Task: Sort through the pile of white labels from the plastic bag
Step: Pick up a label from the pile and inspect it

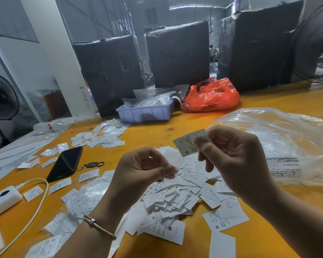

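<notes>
A pile of white labels lies on the orange table in front of me, printed with sizes such as S, M and XL. My right hand pinches one white label marked S between thumb and fingers, held up above the pile. My left hand hovers over the pile's left side with curled fingers, pinching what looks like a small clear sleeve. A large clear plastic bag with printed warning text lies to the right of my right hand.
Loose labels and small clear sleeves are scattered left of the pile. A black phone, a key ring and a white power bank with cable lie at left. A purple tray and a red bag sit behind.
</notes>
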### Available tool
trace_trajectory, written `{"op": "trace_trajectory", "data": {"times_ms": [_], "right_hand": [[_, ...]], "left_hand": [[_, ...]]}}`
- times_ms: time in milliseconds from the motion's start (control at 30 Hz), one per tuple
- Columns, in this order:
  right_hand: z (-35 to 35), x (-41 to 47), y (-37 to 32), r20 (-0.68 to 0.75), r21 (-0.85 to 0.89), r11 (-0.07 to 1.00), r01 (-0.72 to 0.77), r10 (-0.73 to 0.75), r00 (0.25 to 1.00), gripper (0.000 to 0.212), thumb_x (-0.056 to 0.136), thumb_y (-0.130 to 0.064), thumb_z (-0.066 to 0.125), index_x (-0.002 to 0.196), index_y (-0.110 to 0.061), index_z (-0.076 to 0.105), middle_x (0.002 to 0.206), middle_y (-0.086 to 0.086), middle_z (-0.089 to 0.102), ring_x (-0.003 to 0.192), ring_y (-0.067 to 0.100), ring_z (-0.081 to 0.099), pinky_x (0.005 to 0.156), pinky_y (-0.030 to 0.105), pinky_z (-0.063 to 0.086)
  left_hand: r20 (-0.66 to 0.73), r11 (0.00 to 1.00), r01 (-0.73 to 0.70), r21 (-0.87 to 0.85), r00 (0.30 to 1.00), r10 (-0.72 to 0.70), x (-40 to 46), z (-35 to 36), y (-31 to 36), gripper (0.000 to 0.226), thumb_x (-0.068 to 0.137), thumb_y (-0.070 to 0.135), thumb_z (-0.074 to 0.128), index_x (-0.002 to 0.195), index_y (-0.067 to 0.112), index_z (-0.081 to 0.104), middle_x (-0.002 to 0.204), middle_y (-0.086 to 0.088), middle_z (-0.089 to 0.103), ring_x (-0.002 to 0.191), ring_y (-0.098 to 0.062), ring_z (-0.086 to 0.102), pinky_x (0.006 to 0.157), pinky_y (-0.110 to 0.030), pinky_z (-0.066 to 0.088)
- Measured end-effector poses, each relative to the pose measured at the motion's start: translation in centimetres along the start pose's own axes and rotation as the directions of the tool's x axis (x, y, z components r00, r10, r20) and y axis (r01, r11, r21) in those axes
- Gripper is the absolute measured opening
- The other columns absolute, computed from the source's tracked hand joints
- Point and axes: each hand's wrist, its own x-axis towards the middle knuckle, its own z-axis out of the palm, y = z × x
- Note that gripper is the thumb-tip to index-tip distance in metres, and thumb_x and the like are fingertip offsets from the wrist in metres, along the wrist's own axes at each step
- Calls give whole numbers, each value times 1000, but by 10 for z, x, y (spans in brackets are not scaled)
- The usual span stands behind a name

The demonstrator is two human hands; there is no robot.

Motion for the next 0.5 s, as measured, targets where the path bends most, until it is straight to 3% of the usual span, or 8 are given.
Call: {"op": "trace_trajectory", "data": {"times_ms": [500], "right_hand": [[2,0,2,0,-2,1000,-31,31,1000,14,89,-7,62,77,-9,69,59,6,65,42,14,56,44,23,46]], "left_hand": [[-19,1000,-8,17,1000,9,0,0,1,32,67,24,81,81,-1,66,79,-12,77,74,-25,75,63,-27,58]]}}
